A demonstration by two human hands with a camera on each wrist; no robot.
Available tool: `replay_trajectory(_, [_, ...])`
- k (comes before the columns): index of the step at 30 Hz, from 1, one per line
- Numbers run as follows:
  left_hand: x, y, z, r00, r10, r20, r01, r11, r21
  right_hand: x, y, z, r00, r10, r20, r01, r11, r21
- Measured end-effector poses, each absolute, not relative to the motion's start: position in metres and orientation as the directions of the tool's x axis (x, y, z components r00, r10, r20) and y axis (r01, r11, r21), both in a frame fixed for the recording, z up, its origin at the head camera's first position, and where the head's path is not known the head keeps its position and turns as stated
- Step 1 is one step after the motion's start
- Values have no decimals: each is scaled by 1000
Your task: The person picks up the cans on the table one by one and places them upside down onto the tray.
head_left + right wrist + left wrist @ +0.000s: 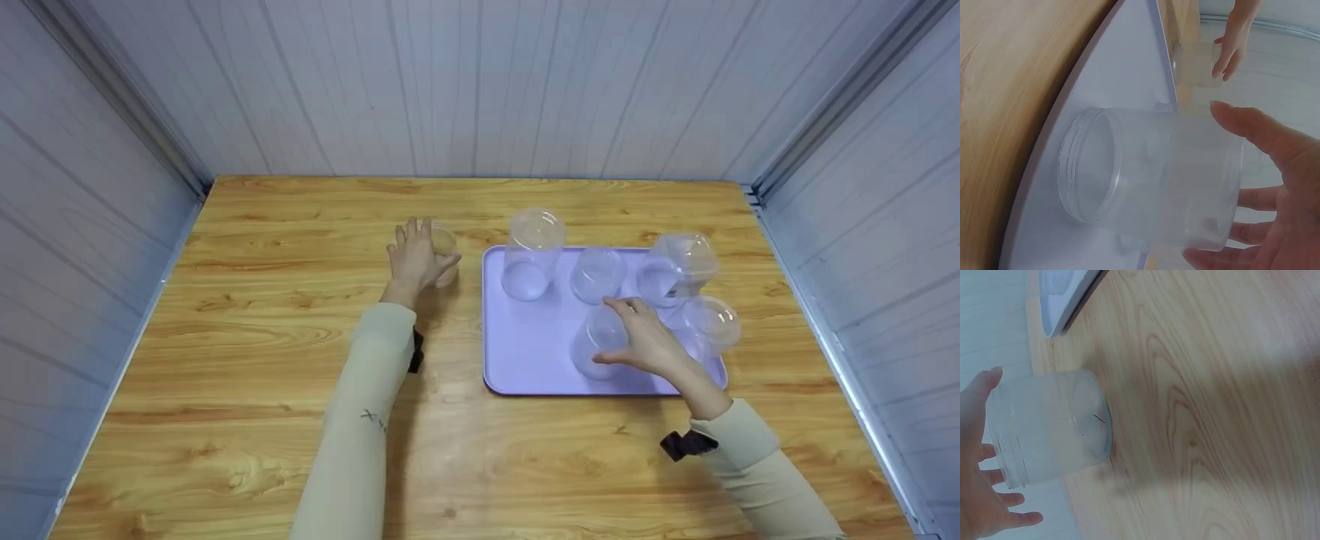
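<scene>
In the head view my left hand [415, 259] is at a clear plastic jar [445, 244] on the table, left of the tray. The left wrist view shows this jar [1055, 427] upright, threaded mouth up; my thumb and spread fingers straddle the mouth. My right hand [646, 341] holds another clear jar [592, 356] over the purple tray [525, 367]. In the right wrist view this jar [1145, 180] is upside down, its threaded mouth at the tray surface. Thumb and fingers span its base end from opposite sides.
On the tray stand several more clear jars: a tall one [534, 255] at the back left, one [598, 275] at the back middle, one [679, 266] at the back right and one [712, 324] at the right edge. Panelled walls [472, 90] enclose the wooden table [262, 337].
</scene>
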State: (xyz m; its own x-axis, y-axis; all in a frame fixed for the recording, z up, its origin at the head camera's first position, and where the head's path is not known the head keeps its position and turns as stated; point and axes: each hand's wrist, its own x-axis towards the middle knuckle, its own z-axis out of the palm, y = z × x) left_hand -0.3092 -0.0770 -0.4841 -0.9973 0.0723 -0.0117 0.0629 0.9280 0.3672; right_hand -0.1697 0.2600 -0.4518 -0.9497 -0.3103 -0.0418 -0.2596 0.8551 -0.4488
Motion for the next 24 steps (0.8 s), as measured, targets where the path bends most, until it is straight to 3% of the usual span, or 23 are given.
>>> replay_trajectory(9, [-312,-75,-479,-995,55,-84,16,914,406,-171,260,-449,-945,-322,-52,-265,851,-454])
replay_trajectory(24, [-312,-75,-483,-997,78,22,79,888,453,-168,259,-447,-943,-326,-73,-261,854,-450])
